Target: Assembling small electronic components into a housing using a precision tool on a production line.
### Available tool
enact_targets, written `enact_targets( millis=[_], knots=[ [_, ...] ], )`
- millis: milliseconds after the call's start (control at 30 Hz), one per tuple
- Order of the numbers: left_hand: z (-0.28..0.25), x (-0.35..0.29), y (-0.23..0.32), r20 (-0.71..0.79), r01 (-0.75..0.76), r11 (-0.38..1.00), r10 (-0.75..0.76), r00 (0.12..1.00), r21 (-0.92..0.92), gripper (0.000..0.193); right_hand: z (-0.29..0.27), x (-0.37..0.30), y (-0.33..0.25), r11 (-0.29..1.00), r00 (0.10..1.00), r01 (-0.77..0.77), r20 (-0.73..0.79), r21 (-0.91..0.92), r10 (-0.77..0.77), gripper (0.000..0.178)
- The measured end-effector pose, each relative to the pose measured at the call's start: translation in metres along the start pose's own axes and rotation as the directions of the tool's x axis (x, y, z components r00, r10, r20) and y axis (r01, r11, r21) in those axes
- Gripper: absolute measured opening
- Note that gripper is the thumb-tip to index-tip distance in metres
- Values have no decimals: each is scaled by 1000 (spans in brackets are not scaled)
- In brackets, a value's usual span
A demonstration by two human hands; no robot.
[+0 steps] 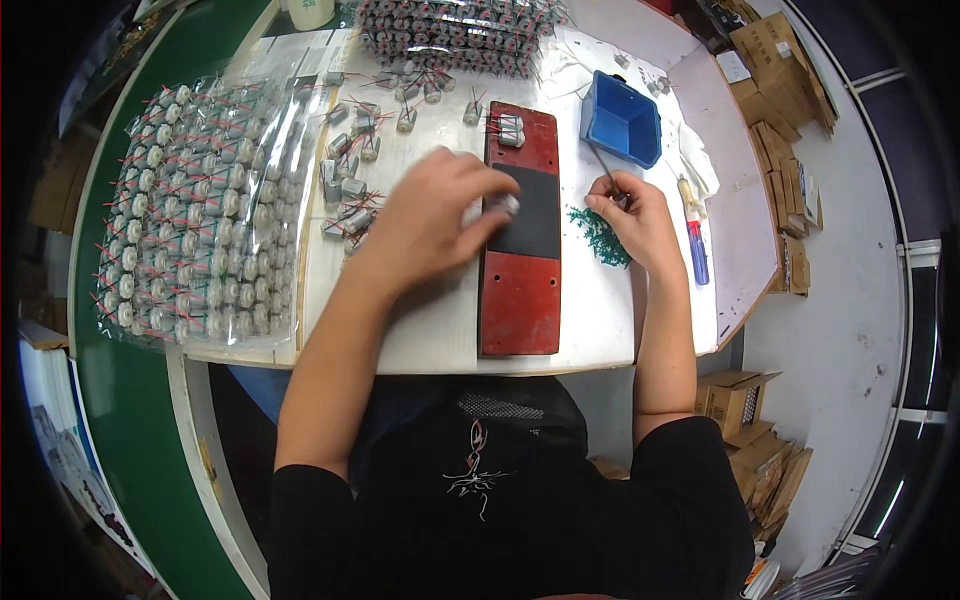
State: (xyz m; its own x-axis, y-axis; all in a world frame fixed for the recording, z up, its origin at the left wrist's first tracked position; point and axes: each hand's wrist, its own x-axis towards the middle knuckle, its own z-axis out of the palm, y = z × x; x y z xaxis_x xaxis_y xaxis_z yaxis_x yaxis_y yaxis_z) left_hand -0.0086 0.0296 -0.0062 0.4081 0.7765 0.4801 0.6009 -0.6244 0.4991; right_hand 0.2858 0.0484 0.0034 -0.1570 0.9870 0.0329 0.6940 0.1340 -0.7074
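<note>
A white surface [430, 335] stands in the middle of the room, bordered on the right by a pale, angled side panel [742, 215]. Along the left runs a long green strip [115, 400] with a white edging [205, 450]. Brown cardboard boxes [770, 52] are stacked beyond the panel, some with open flaps, and an open carton [728, 402] sits lower down on the right. Past them spreads a pale grey expanse [840, 350]; whether floor or wall is unclear. At the far right, dark panes [918, 350] in white frames [922, 245] catch bright streaks of light.
</note>
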Motion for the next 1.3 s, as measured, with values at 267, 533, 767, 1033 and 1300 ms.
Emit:
enact_targets(
  millis=[267, 533, 767, 1033, 1300],
  knots=[
    [16, -1, 9, 83, 16, 961, 7, 997, -275, 32, -1, -2, -16, 960, 991, -107, -54, 259, 125, 12],
    [17, -1, 10, -16, 24, 970, -29, 999, -241, 31, 9, 8, -39, 879, 987, -106, 160, 465, 34, 13],
    [21, -3, 8, 55, 85, 959, -73, 996, -271, 30, 20, 0, -51, 854, 959, -202, 272, 479, 74, 15],
    [25, -1, 8, 132, 209, 893, -169, 977, -398, 41, 30, 3, -44, 904, 936, -81, 343, 419, -75, 15],
    [25, -2, 7, 180, 297, 826, -239, 954, -478, 56, 37, -1, -44, 925, 950, 21, 280, 380, -137, 13]
  ],
)
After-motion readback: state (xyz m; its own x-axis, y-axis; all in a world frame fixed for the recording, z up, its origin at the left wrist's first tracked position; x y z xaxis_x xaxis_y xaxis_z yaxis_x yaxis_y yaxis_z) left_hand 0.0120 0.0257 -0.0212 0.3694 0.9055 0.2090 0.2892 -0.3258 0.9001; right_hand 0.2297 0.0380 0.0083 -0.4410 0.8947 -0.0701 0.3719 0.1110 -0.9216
